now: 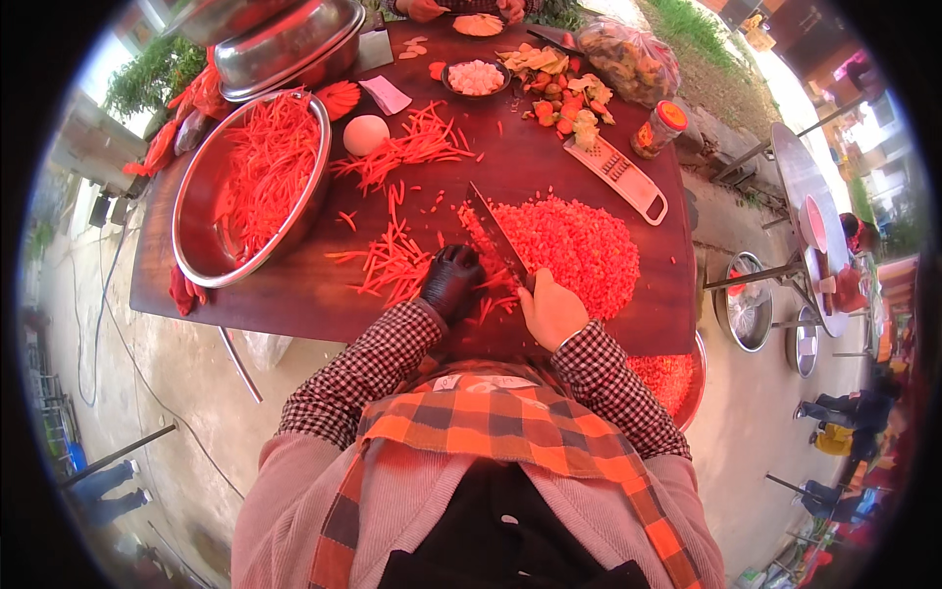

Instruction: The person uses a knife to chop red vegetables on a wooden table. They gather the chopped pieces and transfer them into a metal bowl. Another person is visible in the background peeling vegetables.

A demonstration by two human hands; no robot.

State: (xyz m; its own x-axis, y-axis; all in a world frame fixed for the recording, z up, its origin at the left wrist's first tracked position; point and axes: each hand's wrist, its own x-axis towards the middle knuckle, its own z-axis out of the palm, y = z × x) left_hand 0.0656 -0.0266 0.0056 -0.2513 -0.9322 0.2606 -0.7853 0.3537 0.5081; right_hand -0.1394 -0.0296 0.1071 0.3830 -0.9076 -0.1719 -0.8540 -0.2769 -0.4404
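My right hand (553,309) is bare and grips the handle of a kitchen knife (499,232), its broad blade pointing away from me over the wooden table (294,309). To the blade's left, my left hand (452,283) wears a black glove and rests on orange-red vegetable strips, probably carrot; its curled fingers hide what lies beneath. Loose strips (397,261) lie beside the glove. Right of the knife spreads a large heap of finely diced pieces (581,254), and more bits lie along the blade.
A steel basin (180,221) of shredded strips stands left. Farther back are a round pale vegetable (366,135), a bowl of pale cubes (476,78), a grater (618,177) and a jar (659,129). Another person's hands (423,9) work at the far edge. A basin (698,383) sits below the right edge.
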